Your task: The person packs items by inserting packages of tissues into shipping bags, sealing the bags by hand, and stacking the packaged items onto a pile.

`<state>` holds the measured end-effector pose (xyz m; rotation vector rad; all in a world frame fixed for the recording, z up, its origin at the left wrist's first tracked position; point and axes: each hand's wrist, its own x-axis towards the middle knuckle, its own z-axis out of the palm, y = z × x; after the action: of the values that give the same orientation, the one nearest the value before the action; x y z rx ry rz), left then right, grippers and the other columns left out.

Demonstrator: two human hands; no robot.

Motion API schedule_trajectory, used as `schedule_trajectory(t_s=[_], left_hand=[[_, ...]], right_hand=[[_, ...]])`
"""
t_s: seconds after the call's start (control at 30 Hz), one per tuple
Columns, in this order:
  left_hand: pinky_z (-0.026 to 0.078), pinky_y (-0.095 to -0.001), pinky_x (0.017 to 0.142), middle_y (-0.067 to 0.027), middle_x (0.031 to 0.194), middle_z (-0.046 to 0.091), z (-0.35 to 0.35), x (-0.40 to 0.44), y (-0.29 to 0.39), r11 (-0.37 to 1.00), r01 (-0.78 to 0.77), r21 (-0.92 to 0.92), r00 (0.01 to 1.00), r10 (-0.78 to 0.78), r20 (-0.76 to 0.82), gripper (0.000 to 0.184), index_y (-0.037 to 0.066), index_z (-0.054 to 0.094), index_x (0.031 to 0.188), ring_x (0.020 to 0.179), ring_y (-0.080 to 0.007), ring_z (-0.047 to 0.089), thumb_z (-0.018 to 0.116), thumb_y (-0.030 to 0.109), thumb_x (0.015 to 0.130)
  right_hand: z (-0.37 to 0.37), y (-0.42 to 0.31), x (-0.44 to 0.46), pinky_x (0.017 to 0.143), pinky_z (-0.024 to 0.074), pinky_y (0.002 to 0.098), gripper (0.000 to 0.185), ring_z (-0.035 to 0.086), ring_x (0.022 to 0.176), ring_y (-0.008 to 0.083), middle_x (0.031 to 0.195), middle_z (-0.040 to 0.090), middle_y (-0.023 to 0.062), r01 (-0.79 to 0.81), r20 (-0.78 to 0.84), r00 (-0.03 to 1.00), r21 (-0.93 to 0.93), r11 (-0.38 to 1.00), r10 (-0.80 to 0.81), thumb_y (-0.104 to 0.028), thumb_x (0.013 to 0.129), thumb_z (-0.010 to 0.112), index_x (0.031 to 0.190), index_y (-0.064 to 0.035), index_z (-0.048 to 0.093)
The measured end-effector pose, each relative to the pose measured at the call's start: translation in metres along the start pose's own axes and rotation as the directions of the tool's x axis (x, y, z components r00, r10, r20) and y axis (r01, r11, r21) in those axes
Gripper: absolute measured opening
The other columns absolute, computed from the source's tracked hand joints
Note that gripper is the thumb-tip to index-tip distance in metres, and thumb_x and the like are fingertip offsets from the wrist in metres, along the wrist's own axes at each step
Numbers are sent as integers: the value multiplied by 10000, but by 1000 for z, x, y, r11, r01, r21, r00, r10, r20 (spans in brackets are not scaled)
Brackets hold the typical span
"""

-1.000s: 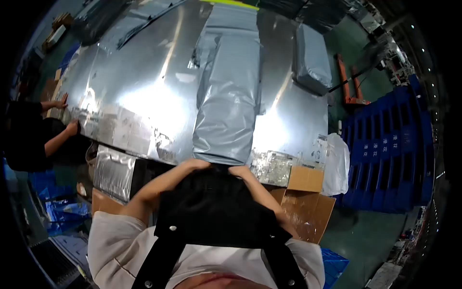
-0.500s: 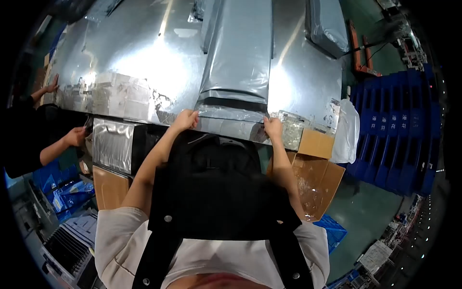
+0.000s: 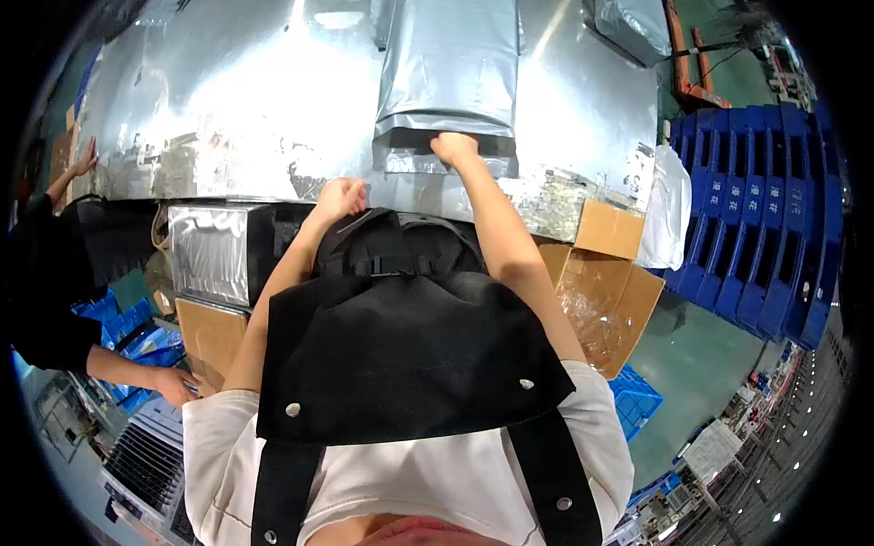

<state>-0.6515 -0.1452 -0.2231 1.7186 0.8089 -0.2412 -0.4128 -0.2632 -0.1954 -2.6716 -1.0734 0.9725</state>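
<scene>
A grey plastic mailer bag (image 3: 448, 77) lies lengthwise on the metal table, its near end showing a dark band and a shiny flap edge. My right hand (image 3: 455, 148) is over that dark band with its fingers closed; whatever is in them is hidden. Off the table's near edge, left of the bag, my left hand (image 3: 342, 197) has its fingers curled together, apart from the bag. I cannot make out whether something small is in it.
The metal table (image 3: 246, 109) carries another grey package (image 3: 633, 29) at the far right. Near its front edge are a cardboard box (image 3: 605, 305), a white plastic bag (image 3: 667, 205) and a silvery wrapped box (image 3: 211, 255). Blue pallets (image 3: 746, 218) stand right; a co-worker's hand (image 3: 175, 386) is left.
Both hands have left the corners of the bag's flap. My right hand moved inward and forward over the dark band; my left drew back slightly. The co-worker's lower hand moved down.
</scene>
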Motion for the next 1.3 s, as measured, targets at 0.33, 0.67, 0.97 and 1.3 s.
schedule_trajectory(t_s=[0.33, 0.67, 0.97, 1.3], left_hand=[[476, -347, 678, -155, 794, 635, -5, 27, 66, 987, 83, 140, 969, -47, -241, 457, 15, 640, 880, 745, -226, 616, 639, 425, 677], [465, -419, 657, -158, 729, 610, 3, 50, 74, 931, 112, 347, 847, 94, -524, 144, 56, 621, 720, 709, -325, 590, 556, 180, 685], [456, -305, 562, -86, 631, 616, -16, 15, 59, 993, -92, -74, 939, 61, -340, 225, 40, 629, 672, 575, -172, 590, 624, 262, 714], [443, -350, 779, -122, 979, 565, -53, 23, 132, 608, -323, 726, 589, 729, -349, 311, 44, 571, 983, 901, -262, 544, 624, 97, 681]], right_hand=[[66, 21, -34, 843, 400, 396, 255, 513, 979, 317, 1060, 537, 159, 407, -495, 786, -34, 913, -369, -175, 775, 525, 998, -54, 546], [62, 14, -64, 733, 389, 434, 80, 460, 812, 382, 856, 442, 221, 574, -326, 756, -89, 814, -568, -31, 758, 457, 816, 24, 457], [40, 247, -233, 746, 399, 436, 198, 492, 860, 375, 896, 537, 209, -90, 94, 992, 27, 996, 87, -108, 803, 434, 917, 2, 554], [-62, 165, -131, 603, 435, 443, 211, 549, 684, 370, 727, 576, 206, 175, -345, 919, -78, 981, -192, -182, 811, 475, 792, -7, 591]])
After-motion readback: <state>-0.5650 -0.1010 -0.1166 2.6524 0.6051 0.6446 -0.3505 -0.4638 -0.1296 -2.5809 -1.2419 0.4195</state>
